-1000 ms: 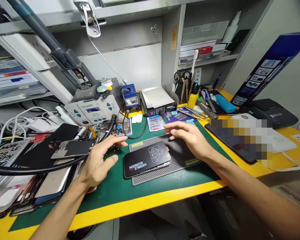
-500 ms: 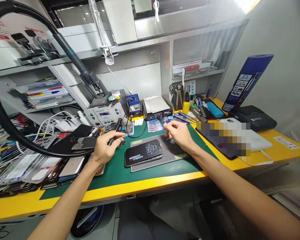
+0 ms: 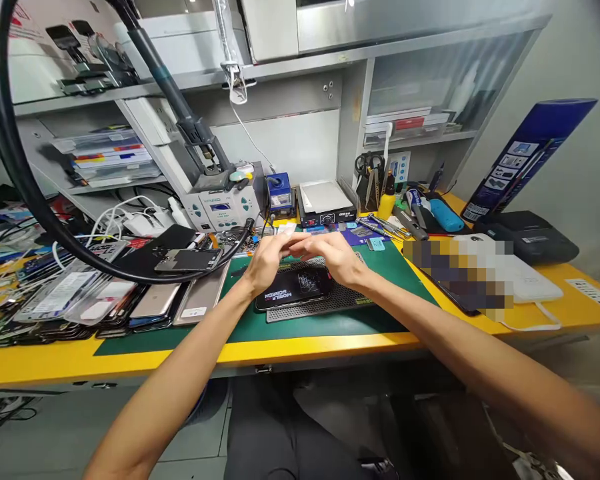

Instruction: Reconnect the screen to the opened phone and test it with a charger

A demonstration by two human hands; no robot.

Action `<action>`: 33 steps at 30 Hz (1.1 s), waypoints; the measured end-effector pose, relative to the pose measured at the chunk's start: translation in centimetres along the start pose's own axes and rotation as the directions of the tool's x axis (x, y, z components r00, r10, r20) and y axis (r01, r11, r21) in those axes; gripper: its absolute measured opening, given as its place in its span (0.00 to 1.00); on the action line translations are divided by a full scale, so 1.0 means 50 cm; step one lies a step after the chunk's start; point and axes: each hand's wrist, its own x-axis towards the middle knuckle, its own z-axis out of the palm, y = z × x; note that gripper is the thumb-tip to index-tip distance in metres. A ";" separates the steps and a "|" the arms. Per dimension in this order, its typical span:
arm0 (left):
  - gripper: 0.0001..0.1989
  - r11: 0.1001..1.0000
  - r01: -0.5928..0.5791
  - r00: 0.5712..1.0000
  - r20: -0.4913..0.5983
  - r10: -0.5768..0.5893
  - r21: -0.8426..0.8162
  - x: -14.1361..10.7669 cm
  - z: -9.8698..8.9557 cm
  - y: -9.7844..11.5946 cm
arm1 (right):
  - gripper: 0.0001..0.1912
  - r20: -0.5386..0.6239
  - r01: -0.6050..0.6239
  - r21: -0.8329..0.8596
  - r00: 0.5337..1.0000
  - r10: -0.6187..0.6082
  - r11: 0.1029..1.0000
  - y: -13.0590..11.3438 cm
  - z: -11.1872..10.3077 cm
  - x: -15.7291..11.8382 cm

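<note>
My left hand (image 3: pixel 267 261) and my right hand (image 3: pixel 339 257) meet above a black phone (image 3: pixel 293 288). Their fingers stretch toward each other and overlap at the tips; I make out nothing held between them. White "MOBILE SCREEN" lettering and a line drawing mark the phone's face. Flat on a grey perforated mat (image 3: pixel 320 311), the phone has its far edge partly hidden by my hands. Under the mat lies a green work mat (image 3: pixel 380 320).
Stacked phones (image 3: pixel 153 303) and parts crowd the left, below a black looping hose (image 3: pixel 35 213). A soldering station (image 3: pixel 225 207) and a heating plate (image 3: pixel 327 207) stand at the back. Tools, a yellow bottle (image 3: pixel 387 204) and a dark phone (image 3: pixel 445 280) are on the right.
My hands, apart on either side of the phone before, have come together over it. The camera view has shifted, with the phone staying on its perforated mat.
</note>
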 end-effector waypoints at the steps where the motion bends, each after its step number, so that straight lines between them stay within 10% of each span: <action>1: 0.28 1.000 0.008 1.000 0.006 -0.008 -0.023 -0.003 -0.003 -0.002 | 0.19 0.035 0.000 0.008 0.999 -0.001 1.000 0.001 0.004 0.007; 33: 0.30 0.966 0.168 0.981 0.127 -0.145 -0.195 -0.029 -0.032 0.003 | 0.20 0.129 -0.119 0.249 0.988 0.089 0.961 0.013 0.000 0.022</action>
